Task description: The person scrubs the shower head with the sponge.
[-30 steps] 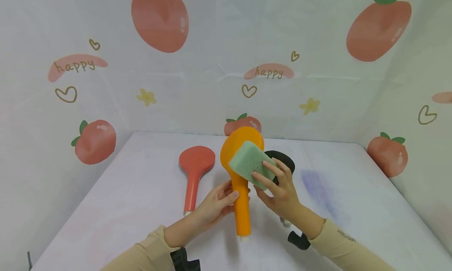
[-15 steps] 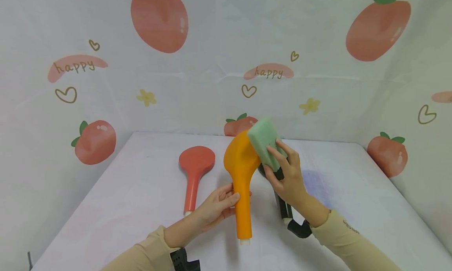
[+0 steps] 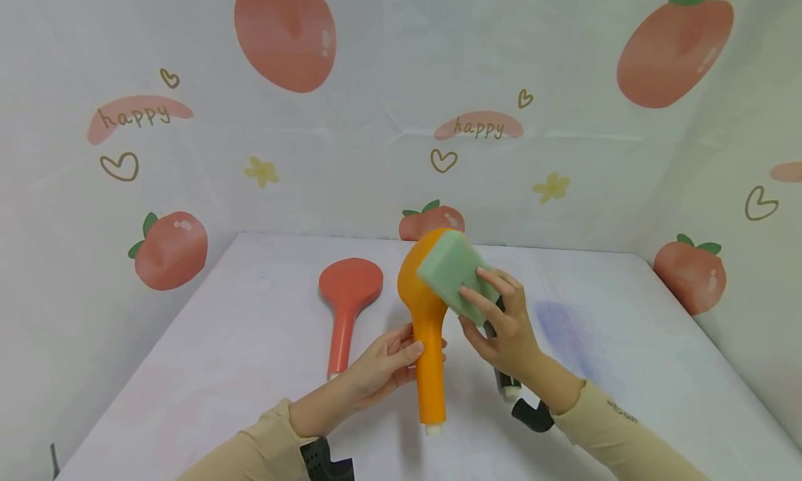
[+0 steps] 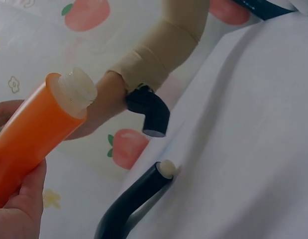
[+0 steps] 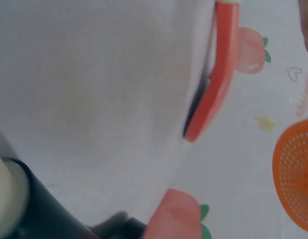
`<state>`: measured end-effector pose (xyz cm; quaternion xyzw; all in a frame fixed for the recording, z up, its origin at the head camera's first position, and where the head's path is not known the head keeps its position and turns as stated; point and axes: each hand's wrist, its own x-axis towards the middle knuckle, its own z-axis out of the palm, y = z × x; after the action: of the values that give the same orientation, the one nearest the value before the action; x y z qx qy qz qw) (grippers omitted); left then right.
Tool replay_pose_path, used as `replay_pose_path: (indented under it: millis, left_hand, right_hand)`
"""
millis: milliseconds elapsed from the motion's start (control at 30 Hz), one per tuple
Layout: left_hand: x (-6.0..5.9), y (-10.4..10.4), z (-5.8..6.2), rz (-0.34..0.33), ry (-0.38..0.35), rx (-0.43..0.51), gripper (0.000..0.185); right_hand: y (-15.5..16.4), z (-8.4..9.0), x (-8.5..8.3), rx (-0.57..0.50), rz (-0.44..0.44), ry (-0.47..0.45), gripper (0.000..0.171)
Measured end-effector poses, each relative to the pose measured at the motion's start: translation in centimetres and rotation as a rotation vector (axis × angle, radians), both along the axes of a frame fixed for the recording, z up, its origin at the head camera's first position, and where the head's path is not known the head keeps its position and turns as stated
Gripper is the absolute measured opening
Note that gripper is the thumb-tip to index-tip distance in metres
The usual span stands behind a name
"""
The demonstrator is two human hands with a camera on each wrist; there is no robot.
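The person's left hand (image 3: 382,366) wraps its fingers and thumb round the handle of an orange shower head (image 3: 428,307), holding it upright above the worktop (image 3: 250,356) with the round head at the top and the pale threaded end pointing down. In the left wrist view that threaded end (image 4: 76,88) sticks out clear of the grip, and the fingers (image 4: 24,199) curl round the orange handle below it.

The right hand (image 3: 504,324) pinches a green sponge (image 3: 456,273) between thumb and fingers and presses its flat face against the right side of the orange head. Sponge and head are touching; both hands are raised off the worktop and close together, each closed on its own thing.

On the worktop to the left lies a red shower head (image 3: 347,303), flat, its round head toward the back wall and its handle toward the person. The right wrist view shows it edge-on (image 5: 216,79), and a perforated orange face (image 5: 295,174) at the right border.

Just behind the right hand a black shower head (image 3: 506,383) lies on the worktop, mostly hidden by the wrist; its pale tipped handle end (image 4: 166,168) shows in the left wrist view. Both sleeves are beige, and the backdrop (image 3: 564,119) is printed with peaches and hearts.
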<state>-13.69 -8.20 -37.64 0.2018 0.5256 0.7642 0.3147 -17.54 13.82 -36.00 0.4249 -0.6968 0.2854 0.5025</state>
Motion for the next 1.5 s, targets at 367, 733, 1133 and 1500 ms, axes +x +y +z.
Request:
replay_pose_path:
  millis: [367, 733, 1133, 1500]
  left_hand:
    - [0.5, -0.2, 0.0, -0.042, 0.053, -0.043, 0.051]
    - [0.2, -0.2, 0.3, 0.036, 0.11, -0.099, 0.057]
    - [0.2, -0.5, 0.7, 0.054, 0.241, -0.234, 0.064]
    - [0.0, -0.5, -0.1, 0.165, 0.38, -0.381, 0.065]
  right_hand:
    - [1.1, 1.9, -0.2, -0.241, 0.033, -0.443, 0.039]
    - [-0.2, -0.4, 1.7, -0.193, 0.049, -0.358, 0.047]
    - [1.0, 1.8, 0.5, -0.279, 0.13, -0.506, 0.039]
    - [2.2, 3.2, -0.1, -0.322, 0.212, -0.588, 0.044]
